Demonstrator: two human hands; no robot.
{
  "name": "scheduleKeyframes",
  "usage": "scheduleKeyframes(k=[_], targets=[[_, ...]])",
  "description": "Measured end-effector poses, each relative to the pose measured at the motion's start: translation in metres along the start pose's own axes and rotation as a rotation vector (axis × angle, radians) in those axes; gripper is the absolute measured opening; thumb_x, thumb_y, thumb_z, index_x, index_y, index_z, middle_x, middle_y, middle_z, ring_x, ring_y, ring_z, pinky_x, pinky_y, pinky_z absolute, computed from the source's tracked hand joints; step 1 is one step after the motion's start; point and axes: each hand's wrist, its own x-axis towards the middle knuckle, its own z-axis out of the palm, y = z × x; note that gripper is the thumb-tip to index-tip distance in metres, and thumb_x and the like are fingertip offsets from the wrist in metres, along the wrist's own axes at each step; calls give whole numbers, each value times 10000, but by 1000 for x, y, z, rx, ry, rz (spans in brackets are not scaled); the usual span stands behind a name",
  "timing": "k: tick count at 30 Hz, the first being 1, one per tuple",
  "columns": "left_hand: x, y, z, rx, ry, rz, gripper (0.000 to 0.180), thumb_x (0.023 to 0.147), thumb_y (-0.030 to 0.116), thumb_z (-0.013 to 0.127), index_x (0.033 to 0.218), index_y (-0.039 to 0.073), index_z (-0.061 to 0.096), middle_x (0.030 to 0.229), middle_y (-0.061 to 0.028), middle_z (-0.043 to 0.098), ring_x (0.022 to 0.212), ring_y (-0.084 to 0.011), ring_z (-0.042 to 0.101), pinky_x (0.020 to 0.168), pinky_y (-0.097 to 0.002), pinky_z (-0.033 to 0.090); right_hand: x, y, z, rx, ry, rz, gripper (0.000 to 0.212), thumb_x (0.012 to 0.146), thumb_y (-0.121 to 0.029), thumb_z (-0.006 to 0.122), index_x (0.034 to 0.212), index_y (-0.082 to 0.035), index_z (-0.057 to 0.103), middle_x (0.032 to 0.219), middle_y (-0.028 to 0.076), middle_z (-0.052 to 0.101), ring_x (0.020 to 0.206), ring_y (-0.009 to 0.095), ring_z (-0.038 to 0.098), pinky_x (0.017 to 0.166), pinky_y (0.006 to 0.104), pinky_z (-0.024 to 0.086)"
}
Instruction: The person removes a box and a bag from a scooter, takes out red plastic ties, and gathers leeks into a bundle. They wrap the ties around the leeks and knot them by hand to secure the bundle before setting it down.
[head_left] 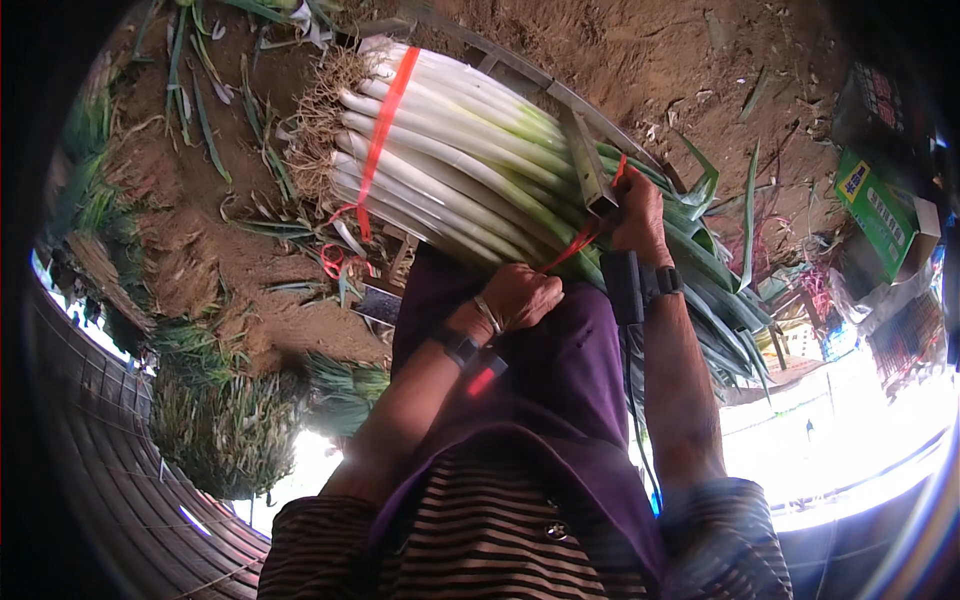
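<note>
A thick bundle of long green onions (455, 150) lies in front of me, with white stalks and roots to the left and green leaves to the right. One red strap (385, 130) wraps around the white end. A second red strap (576, 243) crosses the green part. My left hand (526, 297) is closed in a fist at the near side, on that strap's near end. At the far right, my right hand (640, 212) is closed around the strap's other part, beside an upright metal bar (585, 160). The strap's underside is hidden by the bundle.
A metal frame (500, 65) runs behind the bundle. Loose leaves (205, 120) litter the dirt floor (290, 310) on the left. Piles of green onions (225, 420) stand at the lower left. A green carton (880, 215) is at the right, near netting and plastic scraps.
</note>
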Motion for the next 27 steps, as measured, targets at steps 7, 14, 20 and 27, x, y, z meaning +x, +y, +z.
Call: scheduleKeyframes(k=[7,14,20,27], targets=[[11,-4,-4,34,1,-103,197,826,253,481,743,75,500,611,-109,510,593,-302,546,524,-393,434,22,16,-16,-18,-180,-124,199,814,-227,452,752,-58,535,682,49,531,558,187,571,446,359,477],[17,-5,-21,-434,103,-148,300,858,289,442,671,54,428,582,-87,439,527,-253,457,508,-334,360,58,23,-34,-388,-118,-471,200,797,-248,456,661,-106,492,572,11,456,444,135,457,361,303,364],[10,-10,-38,-900,41,-420,316,853,317,461,627,107,394,560,47,349,515,-50,341,461,-221,285,66,40,-40,-805,-83,-1362,226,801,-264,443,686,-83,515,557,44,494,401,170,455,350,310,360],[14,-13,-40,-930,53,-434,307,850,269,473,606,96,405,512,38,347,459,-47,348,425,-206,279,59,40,-32,-557,-278,-890,227,820,-290,435,744,-86,501,596,47,485,415,161,430,379,308,374]])
